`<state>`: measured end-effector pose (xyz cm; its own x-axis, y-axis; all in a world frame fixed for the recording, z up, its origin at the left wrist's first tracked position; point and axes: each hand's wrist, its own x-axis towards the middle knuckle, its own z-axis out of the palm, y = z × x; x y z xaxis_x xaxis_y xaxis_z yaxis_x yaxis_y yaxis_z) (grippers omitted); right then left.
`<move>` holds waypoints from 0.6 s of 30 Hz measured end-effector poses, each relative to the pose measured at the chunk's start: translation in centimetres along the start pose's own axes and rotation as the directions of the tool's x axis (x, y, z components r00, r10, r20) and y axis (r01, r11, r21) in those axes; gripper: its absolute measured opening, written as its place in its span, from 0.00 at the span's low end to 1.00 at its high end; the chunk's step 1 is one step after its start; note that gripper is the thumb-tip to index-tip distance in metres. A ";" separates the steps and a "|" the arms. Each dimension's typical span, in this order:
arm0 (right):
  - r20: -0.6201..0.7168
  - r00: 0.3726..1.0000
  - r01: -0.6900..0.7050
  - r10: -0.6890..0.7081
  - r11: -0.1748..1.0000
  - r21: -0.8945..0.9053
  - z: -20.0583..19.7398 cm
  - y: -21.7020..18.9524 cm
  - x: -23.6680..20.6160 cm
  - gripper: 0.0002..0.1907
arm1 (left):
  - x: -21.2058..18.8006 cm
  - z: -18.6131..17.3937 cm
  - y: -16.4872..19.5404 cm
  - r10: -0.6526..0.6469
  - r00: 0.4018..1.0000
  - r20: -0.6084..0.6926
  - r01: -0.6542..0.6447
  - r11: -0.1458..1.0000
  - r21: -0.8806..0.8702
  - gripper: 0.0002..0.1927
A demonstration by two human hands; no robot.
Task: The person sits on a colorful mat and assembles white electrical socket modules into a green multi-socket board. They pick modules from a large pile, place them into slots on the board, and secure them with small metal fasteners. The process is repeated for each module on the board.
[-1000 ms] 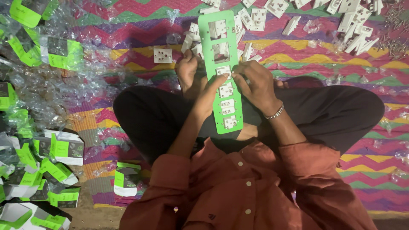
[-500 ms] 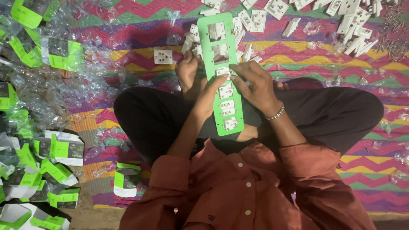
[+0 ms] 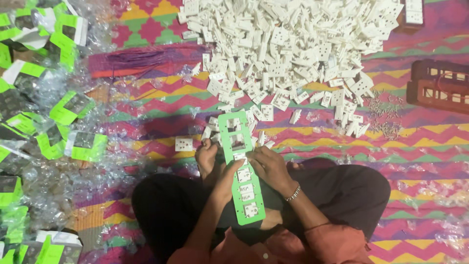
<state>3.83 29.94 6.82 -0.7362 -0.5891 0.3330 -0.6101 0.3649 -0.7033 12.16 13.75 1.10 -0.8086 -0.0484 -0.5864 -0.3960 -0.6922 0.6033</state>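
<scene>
Here, green card strip [image 3: 241,171] between hands [image 3: 254,166]

Light level: dim, uneven; brightest over the white socket pile [image 3: 293,44].
Shadows: soft, beneath the person's lap.
Glare: mild on plastic wrappers [image 3: 44,186].
Sharpness: soft, slight blur throughout.

left hand [image 3: 229,172], right hand [image 3: 270,167], fingers curled, close together

a zigzag-patterned mat [image 3: 146,105] in pink, yellow, green and purple covers the floor. clear plastic wrappers [image 3: 46,181] litter its left side. a brown crate [image 3: 439,85] sits at right. light is dim, even.
</scene>
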 end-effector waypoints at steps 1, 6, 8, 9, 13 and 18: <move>-0.001 1.000 -0.004 0.004 1.000 0.009 0.0 0.0 0.0 0.11 | 0.1 -0.1 0.0 0.016 1.000 0.007 -0.017 1.000 0.007 0.15; 0.074 0.989 -0.141 0.132 0.980 0.139 0.2 -0.1 0.0 0.11 | 0.1 -0.2 0.1 0.019 1.000 -0.003 -0.019 1.000 0.020 0.16; 0.046 0.997 -0.061 0.055 0.986 0.156 0.2 -0.3 0.2 0.12 | 0.3 -0.2 0.2 -0.001 0.999 -0.035 0.002 1.000 0.024 0.15; 0.049 0.998 -0.056 0.049 0.988 0.144 0.1 -0.3 0.3 0.12 | 0.4 -0.2 0.2 -0.009 0.999 -0.051 0.010 1.000 0.025 0.15; 0.062 0.998 -0.001 -0.004 0.996 0.089 -0.1 -0.3 0.5 0.13 | 0.9 -0.7 -0.3 -0.022 1.000 -0.008 0.023 0.999 0.042 0.13; 0.187 0.982 -0.037 0.026 0.998 0.055 0.0 0.4 0.6 0.12 | 1.9 -1.6 -1.7 0.015 1.000 -0.023 -0.013 0.996 0.089 0.11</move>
<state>3.14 29.72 6.67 -0.6842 -0.7037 0.1917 -0.5657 0.3462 -0.7484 12.03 13.71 -1.88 -0.8046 -0.0754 -0.5890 -0.4222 -0.6249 0.6567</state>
